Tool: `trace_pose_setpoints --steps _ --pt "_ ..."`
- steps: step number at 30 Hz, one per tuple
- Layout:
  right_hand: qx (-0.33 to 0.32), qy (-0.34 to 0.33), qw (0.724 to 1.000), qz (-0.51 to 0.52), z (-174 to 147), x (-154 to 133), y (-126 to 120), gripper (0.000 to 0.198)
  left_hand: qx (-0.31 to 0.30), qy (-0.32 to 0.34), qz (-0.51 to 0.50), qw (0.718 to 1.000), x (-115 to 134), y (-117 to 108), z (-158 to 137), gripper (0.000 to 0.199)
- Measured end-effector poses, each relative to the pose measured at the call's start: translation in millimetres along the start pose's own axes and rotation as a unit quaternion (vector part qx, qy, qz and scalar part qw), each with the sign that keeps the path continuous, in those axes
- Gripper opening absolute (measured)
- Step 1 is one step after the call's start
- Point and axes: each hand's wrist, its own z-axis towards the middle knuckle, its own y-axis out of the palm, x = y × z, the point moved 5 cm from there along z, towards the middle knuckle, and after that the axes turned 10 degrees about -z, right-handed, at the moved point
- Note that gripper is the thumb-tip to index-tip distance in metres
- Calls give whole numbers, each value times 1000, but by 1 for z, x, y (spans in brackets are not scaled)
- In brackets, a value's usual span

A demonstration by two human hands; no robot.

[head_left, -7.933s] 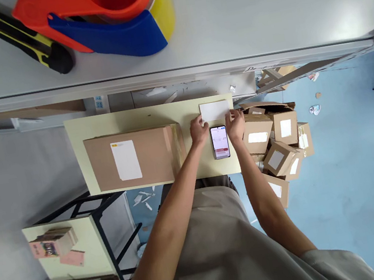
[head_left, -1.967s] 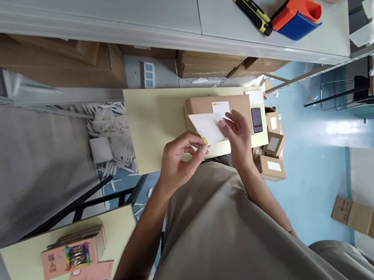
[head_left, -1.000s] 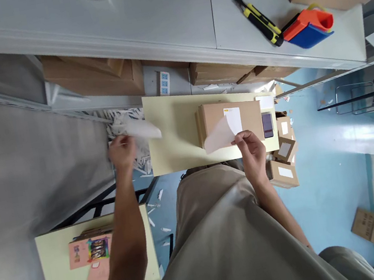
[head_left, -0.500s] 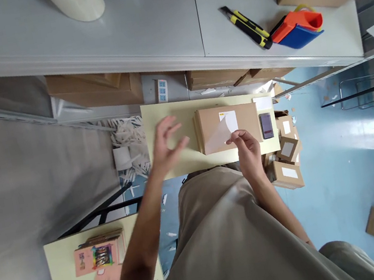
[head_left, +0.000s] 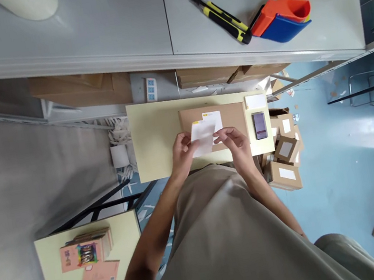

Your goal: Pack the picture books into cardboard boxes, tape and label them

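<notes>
A brown cardboard box [head_left: 236, 119] lies flat on the pale yellow table, bearing a white label [head_left: 217, 116] with a small yellow mark at its top. Over the box's front part is a thin white label sheet [head_left: 203, 136], also yellow-marked at its upper corner. My left hand [head_left: 182, 154] pinches this sheet at its left edge, thumb on top. At the sheet's right edge my right hand [head_left: 237, 144] has its fingertips closed in a pinch. Part of the box label is covered by the sheet and my right fingers.
A phone [head_left: 260, 125] and a white label stack [head_left: 255, 101] lie right of the box on the table [head_left: 156, 138]. Above, the grey shelf [head_left: 110, 33] carries a box cutter [head_left: 224, 20] and tape dispenser [head_left: 279, 20]. Labelled cartons [head_left: 285, 175] are piled at right.
My left hand has moved right and closed on the sheet's left edge. The sheet, which hung curled from my right hand, now lies flatter between both hands. The view has shifted slightly.
</notes>
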Motion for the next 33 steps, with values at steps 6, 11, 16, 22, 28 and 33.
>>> trace_pose_setpoints --steps 6,11,16,22,28,33 --pt "2 -17 990 -138 22 27 -33 35 34 -45 -77 995 -11 21 -3 40" --pt "-47 5 985 -165 34 49 -45 37 73 -83 -124 986 -21 45 -8 44" --pt "-72 25 986 -146 44 66 -57 37 107 -93 -140 980 -26 59 -17 46" --pt "-132 36 982 -126 49 83 -62 33 134 -84 -98 982 -41 59 -24 46" --pt "-143 38 972 -180 57 94 -61 24 181 -40 82 979 -53 45 -9 42" --pt "-134 37 945 -295 82 95 -54 23 190 -22 183 964 -54 37 20 32"
